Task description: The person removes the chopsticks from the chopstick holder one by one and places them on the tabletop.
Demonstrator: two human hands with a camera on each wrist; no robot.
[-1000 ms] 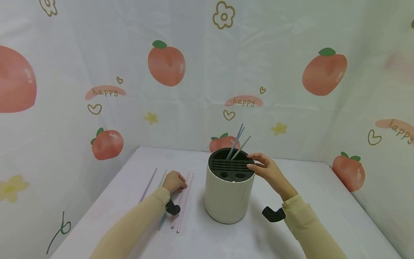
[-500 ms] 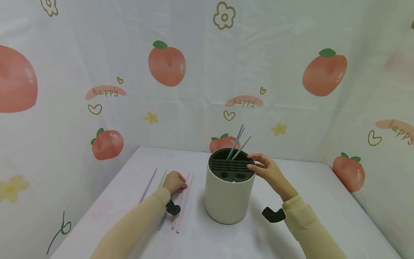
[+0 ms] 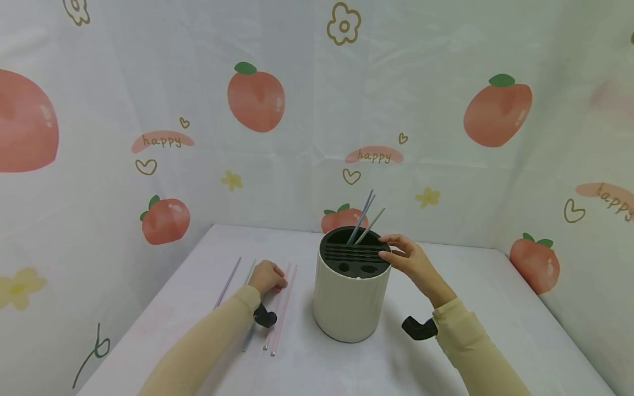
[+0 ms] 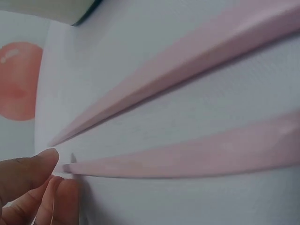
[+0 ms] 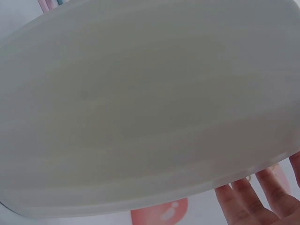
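A pink chopstick [image 3: 273,330] lies beneath my left hand [image 3: 266,278], whose thumb and fingertips pinch it near its far end. In the left wrist view the thumb and fingers [image 4: 65,197] meet at the narrow end of that pink chopstick [image 4: 187,157]. Another pink chopstick [image 3: 284,308] lies just to its right. My right hand [image 3: 407,258] rests its thumb and extended fingers on the rim of a cream utensil holder [image 3: 349,308] with a black slotted top. Two bluish chopsticks [image 3: 363,212] and a pale green chopstick [image 3: 372,223] lean inside it.
Left of my left hand lie a purple chopstick [image 3: 228,283] and a greenish-blue chopstick [image 3: 247,338], partly covered by my arm. The white table [image 3: 470,297] meets a fruit-printed white backdrop [image 3: 297,176] at the back and sides.
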